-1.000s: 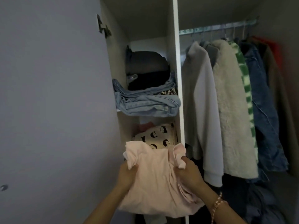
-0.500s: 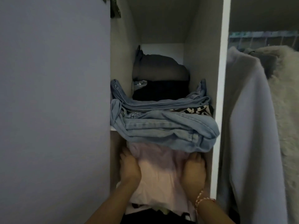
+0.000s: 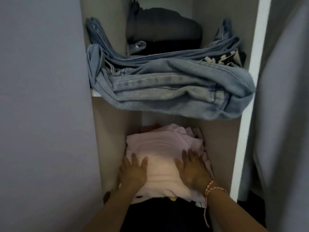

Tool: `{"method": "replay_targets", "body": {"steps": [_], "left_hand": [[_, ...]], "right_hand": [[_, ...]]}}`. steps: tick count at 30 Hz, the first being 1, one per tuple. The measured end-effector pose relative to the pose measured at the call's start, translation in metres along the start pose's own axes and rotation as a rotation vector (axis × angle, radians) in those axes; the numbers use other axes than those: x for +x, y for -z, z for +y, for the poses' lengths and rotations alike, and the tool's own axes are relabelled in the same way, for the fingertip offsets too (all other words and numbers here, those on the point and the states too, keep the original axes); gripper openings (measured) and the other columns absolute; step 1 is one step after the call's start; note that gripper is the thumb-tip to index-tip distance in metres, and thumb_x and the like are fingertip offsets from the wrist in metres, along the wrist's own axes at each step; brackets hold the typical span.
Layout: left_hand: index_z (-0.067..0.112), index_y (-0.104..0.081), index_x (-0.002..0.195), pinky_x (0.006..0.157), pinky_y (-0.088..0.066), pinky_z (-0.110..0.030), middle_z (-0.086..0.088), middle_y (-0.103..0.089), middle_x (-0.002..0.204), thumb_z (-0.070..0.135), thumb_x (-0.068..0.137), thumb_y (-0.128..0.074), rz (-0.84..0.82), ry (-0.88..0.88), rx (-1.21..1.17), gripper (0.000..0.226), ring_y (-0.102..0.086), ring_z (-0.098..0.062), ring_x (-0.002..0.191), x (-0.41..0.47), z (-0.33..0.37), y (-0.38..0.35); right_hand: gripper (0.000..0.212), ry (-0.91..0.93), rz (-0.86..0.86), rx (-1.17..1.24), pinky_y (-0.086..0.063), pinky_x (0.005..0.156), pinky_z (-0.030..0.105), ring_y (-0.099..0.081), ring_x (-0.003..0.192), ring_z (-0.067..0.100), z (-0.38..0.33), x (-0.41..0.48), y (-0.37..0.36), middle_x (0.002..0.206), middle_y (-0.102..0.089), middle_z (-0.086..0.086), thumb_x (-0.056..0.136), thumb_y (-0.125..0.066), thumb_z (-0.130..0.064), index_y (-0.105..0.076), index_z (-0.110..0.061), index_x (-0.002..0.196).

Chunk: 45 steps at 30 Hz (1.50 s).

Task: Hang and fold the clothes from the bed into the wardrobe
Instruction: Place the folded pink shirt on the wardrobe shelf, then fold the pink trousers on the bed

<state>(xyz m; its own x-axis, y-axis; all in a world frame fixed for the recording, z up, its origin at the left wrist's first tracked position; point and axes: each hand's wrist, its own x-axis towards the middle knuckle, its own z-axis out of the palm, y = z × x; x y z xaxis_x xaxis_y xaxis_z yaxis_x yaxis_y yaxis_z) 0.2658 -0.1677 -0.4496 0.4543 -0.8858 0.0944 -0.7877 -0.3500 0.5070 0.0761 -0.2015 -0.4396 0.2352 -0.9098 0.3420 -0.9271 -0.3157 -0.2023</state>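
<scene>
Both palms lie flat, fingers straight: left hand (image 3: 133, 174) and right hand (image 3: 192, 171) press the folded pink top (image 3: 160, 148) down in the lower compartment of the wardrobe (image 3: 240, 148), beneath the overhanging jeans (image 3: 167, 87). Stowing looks nearly done; next, I'd guess, withdraw without dragging it askew.

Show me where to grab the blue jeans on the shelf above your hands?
Probably from the front: scoop under the thick folded bulge of the blue jeans that overhangs the shelf edge. That part sticks out free, with room beneath it.
</scene>
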Motion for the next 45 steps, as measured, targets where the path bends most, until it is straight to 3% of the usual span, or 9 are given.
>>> {"method": "replay_targets", "body": {"steps": [3,7,9,15,22,30,32,37,45], "left_hand": [[0.012,-0.015,0.148,0.116,-0.01,-0.043,-0.01,-0.011,0.156,0.04,0.101,-0.021,0.165,-0.087,0.087,0.055,-0.014,-0.026,0.143,-0.055,0.02,0.005],[0.013,-0.057,0.118,0.102,-0.023,-0.039,-0.008,-0.061,0.123,0.022,0.087,-0.035,0.337,-0.729,-0.045,0.039,-0.054,-0.024,0.118,-0.149,0.043,-0.001],[0.017,-0.054,0.109,0.101,-0.026,-0.039,-0.005,-0.065,0.113,0.019,0.082,-0.037,0.277,-0.964,-0.068,0.032,-0.049,-0.018,0.114,-0.201,0.06,-0.002],[0.017,-0.058,0.105,0.096,-0.036,-0.036,-0.001,-0.061,0.111,0.025,0.084,-0.043,0.108,-1.35,-0.196,0.027,-0.049,-0.013,0.105,-0.362,0.148,-0.009],[0.02,-0.069,0.091,0.071,-0.047,-0.02,0.006,-0.07,0.092,0.039,0.074,-0.04,-0.254,-1.549,-0.228,0.039,-0.067,-0.01,0.081,-0.466,0.226,-0.035],[0.02,-0.058,0.114,0.096,-0.041,-0.029,0.002,-0.06,0.12,0.031,0.092,-0.042,-1.082,-2.043,-0.262,0.029,-0.053,-0.018,0.116,-0.738,0.263,-0.048],[0.019,-0.059,0.114,0.095,-0.041,-0.029,0.0,-0.06,0.12,0.026,0.095,-0.045,-1.299,-2.137,-0.276,0.025,-0.053,-0.019,0.115,-0.826,0.23,-0.035],[0.019,-0.058,0.118,0.095,-0.041,-0.024,0.002,-0.061,0.12,0.027,0.095,-0.046,-1.644,-2.332,-0.146,0.027,-0.055,-0.013,0.112,-0.978,0.127,0.005],[0.022,-0.059,0.119,0.097,-0.044,-0.03,0.004,-0.062,0.119,0.027,0.095,-0.047,-1.793,-2.534,0.014,0.027,-0.056,-0.013,0.111,-1.125,0.018,0.055]], "right_hand": [[0.101,-0.002,0.001,0.222,-0.013,0.114,0.027,-0.022,0.141,0.022,-0.009,-0.044,0.03,0.155,-0.021,0.009,0.075,0.004,-0.08,-0.019,-0.014,0.148],[0.046,-0.015,0.037,0.666,-0.036,0.101,0.02,-0.049,0.119,0.014,-0.003,-0.135,0.07,0.126,-0.048,-0.005,0.096,-0.043,-0.039,-0.041,-0.015,0.135],[0.032,-0.036,0.08,0.7,-0.036,0.084,0.007,-0.054,0.106,0.008,0.017,-0.182,0.098,0.112,-0.055,-0.008,0.097,-0.045,-0.03,-0.049,-0.015,0.125],[0.013,-0.285,0.215,0.743,-0.049,0.077,0.018,-0.063,0.08,0.001,0.117,-0.342,0.187,0.086,-0.068,-0.008,0.092,-0.051,-0.032,-0.06,-0.024,0.096],[0.014,-1.051,0.505,0.612,-0.047,0.047,0.018,-0.06,0.048,0.011,0.198,-0.62,0.275,0.082,-0.066,0.012,0.093,-0.049,-0.005,-0.055,-0.01,0.104],[0.04,-1.786,1.186,0.277,-0.045,0.043,0.019,-0.056,0.042,0.009,0.029,-0.912,0.33,0.072,-0.064,0.01,0.085,-0.065,-0.03,-0.053,0.0,0.11],[0.023,-1.898,1.358,0.219,-0.045,0.043,0.021,-0.054,0.04,0.009,-0.033,-0.962,0.333,0.071,-0.061,0.011,0.092,-0.055,-0.013,-0.051,-0.001,0.11],[0.014,-2.165,1.513,-0.027,-0.043,0.042,0.016,-0.055,0.042,0.009,-0.166,-1.08,0.332,0.075,-0.064,0.012,0.092,-0.052,0.0,-0.054,-0.007,0.103],[0.015,-2.51,1.442,-0.233,-0.044,0.054,0.019,-0.056,0.058,0.014,-0.287,-1.223,0.313,0.076,-0.063,0.008,0.085,-0.058,0.002,-0.06,-0.009,0.095]]}}
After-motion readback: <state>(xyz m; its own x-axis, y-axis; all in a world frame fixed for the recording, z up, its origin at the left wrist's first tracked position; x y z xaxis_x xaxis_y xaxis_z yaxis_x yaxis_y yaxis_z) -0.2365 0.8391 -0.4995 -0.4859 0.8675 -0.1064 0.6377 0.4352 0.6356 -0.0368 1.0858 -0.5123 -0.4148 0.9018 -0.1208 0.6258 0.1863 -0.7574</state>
